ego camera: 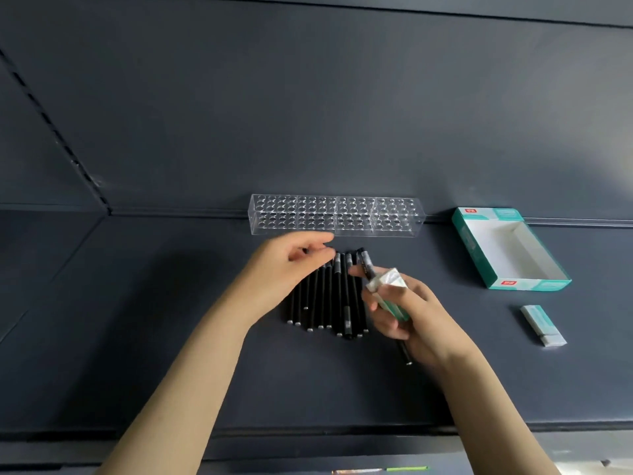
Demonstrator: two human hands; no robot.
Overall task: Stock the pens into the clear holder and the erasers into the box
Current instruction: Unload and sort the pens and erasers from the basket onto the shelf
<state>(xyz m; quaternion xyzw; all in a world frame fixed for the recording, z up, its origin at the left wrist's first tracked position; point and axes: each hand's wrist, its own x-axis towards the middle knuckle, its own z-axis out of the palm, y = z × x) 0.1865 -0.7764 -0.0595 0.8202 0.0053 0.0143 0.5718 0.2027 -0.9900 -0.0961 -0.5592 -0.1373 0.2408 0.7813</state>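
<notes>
1. While the right hand (pixel 407 313) was gripping a wrapped eraser (pixel 388 286) with its fingers curled round it, it also had one black pen (pixel 364 265) tucked along the palm. That hand was pretty full.
2. The left hand (pixel 291 265) hovered over the top ends of the pen pile (pixel 329 303), fingers bent in and thumb close to them. It looked like a pinch on a pen tip, but honestly I couldn't tell if it actually had one.
3. The pile lay fanned out in the middle of the shelf (pixel 171 303), just in front of the clear holder (pixel 337 216), which sat against the back edge. No pens stood in its holes as far as I could see.
4. The box (pixel 471 248) sat open toward the back right corner, with nothing visible inside. A second eraser (pixel 543 325) lay loose near the right edge, in front of the box and apart from it.
5. My read: this was the very start, with nothing stocked yet.
6. I reckon the next move needed the right hand to carry its eraser over to the box and drop it in flat. Then the pen had to be turned upright and lined up with one hole. Those holes looked snug, so aim mattered more than speed.
</notes>
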